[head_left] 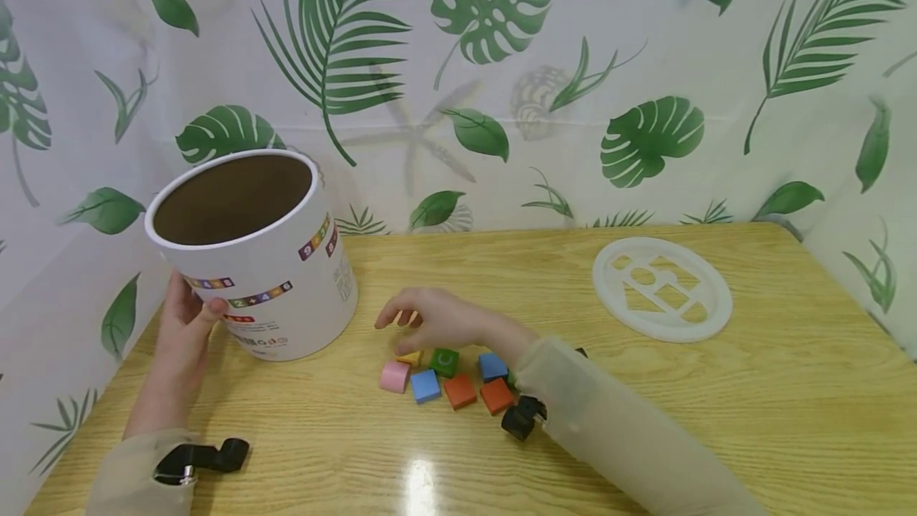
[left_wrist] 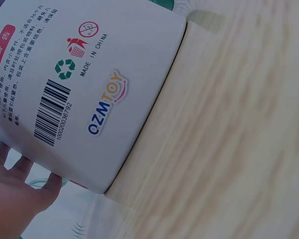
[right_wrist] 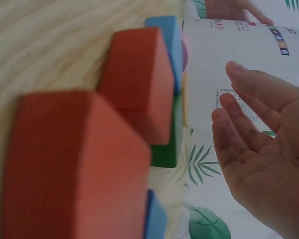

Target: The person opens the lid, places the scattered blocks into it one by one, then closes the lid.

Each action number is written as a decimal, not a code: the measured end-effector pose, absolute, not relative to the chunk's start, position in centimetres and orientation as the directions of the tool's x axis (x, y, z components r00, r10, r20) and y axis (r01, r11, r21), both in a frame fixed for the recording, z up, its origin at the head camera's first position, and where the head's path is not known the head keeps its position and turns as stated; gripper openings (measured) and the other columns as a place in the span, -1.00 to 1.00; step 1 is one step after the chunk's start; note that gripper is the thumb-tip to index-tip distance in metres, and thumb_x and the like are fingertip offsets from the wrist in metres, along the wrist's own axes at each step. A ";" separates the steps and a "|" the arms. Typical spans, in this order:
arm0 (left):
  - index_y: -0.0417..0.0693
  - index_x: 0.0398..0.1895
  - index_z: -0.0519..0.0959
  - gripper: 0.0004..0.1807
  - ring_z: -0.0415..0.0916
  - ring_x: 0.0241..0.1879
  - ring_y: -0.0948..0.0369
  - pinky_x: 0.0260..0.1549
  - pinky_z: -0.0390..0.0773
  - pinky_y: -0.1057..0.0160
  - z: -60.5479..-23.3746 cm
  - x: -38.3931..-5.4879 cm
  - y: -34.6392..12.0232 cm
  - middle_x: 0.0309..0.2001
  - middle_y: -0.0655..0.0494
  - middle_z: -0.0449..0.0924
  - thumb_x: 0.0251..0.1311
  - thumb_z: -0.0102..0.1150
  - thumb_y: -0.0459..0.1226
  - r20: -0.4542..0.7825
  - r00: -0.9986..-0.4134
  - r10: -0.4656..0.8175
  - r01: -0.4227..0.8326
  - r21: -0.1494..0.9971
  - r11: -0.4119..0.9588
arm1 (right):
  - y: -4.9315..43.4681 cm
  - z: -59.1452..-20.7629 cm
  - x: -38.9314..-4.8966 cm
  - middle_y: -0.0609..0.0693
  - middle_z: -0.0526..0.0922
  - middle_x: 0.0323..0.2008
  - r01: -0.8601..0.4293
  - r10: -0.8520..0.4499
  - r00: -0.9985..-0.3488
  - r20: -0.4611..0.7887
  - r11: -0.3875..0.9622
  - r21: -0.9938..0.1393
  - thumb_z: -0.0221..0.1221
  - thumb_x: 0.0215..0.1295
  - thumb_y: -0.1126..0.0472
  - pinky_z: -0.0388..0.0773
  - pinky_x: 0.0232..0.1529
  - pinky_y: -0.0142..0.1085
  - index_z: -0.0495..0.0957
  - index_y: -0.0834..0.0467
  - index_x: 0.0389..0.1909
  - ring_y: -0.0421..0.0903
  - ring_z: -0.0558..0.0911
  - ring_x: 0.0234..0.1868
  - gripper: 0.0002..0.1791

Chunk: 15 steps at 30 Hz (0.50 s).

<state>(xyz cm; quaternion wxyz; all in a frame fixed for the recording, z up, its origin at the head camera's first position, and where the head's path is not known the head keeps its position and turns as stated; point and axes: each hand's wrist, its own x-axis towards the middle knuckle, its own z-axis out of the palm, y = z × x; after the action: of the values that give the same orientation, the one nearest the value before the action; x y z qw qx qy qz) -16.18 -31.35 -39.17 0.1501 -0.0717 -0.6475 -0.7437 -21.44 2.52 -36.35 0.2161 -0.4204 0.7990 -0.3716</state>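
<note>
My left hand [head_left: 188, 323] grips a white cardboard tub [head_left: 286, 293], thumb on its printed side, fingers behind. The tub is tilted, its open mouth facing up and toward me, and its bottom edge rests on the table. In the left wrist view my fingers [left_wrist: 20, 172] press the tub [left_wrist: 99, 74] by the barcode. My right hand [head_left: 401, 321] hovers over a cluster of small wooden blocks, its fingers relaxed. The cluster includes a pink block [head_left: 395, 377], a blue one [head_left: 425, 385], an orange one [head_left: 459, 391] and a green one [head_left: 445, 361]. In the right wrist view the palm [right_wrist: 259, 149] is empty beside the orange blocks [right_wrist: 134, 84].
A round white lid [head_left: 662, 287] with shape cut-outs lies flat at the back right of the wooden table [head_left: 716, 420]. A leaf-patterned curtain closes off the back and sides. The table's right edge runs close to the lid.
</note>
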 end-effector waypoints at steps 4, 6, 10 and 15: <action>0.30 0.49 0.05 -0.21 -0.03 0.38 0.11 0.36 -0.03 0.08 -39.1 -16.2 -31.3 0.42 0.11 0.08 0.25 0.19 -0.19 0.298 -0.946 -0.129 0.314 0.941 -0.123 | 2.7 -37.0 -21.4 -0.01 0.55 0.01 -0.490 -0.826 -0.558 -0.075 0.401 -0.774 0.33 0.13 0.39 0.50 0.03 -0.28 0.58 0.22 0.01 0.01 0.51 -0.02 -0.61; 0.30 0.49 0.04 -0.21 -0.04 0.39 0.12 0.37 -0.05 0.07 -39.1 -16.2 -31.3 0.42 0.12 0.08 0.26 0.18 -0.19 0.293 -0.947 -0.130 0.309 0.943 -0.122 | 2.8 -37.4 -21.4 -0.02 0.55 0.00 -0.487 -0.820 -0.565 -0.095 0.425 -0.763 0.34 0.11 0.39 0.48 0.02 -0.30 0.58 0.20 0.01 -0.02 0.51 -0.02 -0.60; 0.30 0.48 0.06 -0.24 -0.04 0.38 0.12 0.38 -0.18 -0.03 -39.0 -16.0 -31.2 0.40 0.11 0.12 0.27 0.17 -0.17 0.278 -0.952 -0.126 0.292 0.950 -0.113 | 2.9 -37.9 -21.3 -0.04 0.54 -0.02 -0.502 -0.811 -0.573 -0.122 0.464 -0.730 0.35 0.11 0.36 0.46 -0.01 -0.33 0.60 0.15 0.00 -0.09 0.49 -0.05 -0.61; 0.27 0.47 0.08 -0.27 -0.02 0.36 0.09 0.36 -0.25 -0.11 -38.8 -16.0 -31.2 0.37 0.06 0.17 0.29 0.15 -0.18 0.289 -0.951 -0.106 0.300 0.948 -0.106 | 3.1 -38.5 -21.4 -0.01 0.55 -0.04 -0.541 -0.817 -0.568 -0.097 0.459 -0.704 0.37 0.09 0.35 0.47 -0.06 -0.37 0.62 0.18 -0.04 -0.12 0.50 -0.08 -0.64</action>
<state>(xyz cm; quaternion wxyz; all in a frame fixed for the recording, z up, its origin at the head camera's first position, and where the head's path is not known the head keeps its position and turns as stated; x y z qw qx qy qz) -15.99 -31.19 -38.85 0.1371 -0.0738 -0.6542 -0.7401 -21.42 3.09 -38.46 0.2169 -0.4111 0.8262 -0.3183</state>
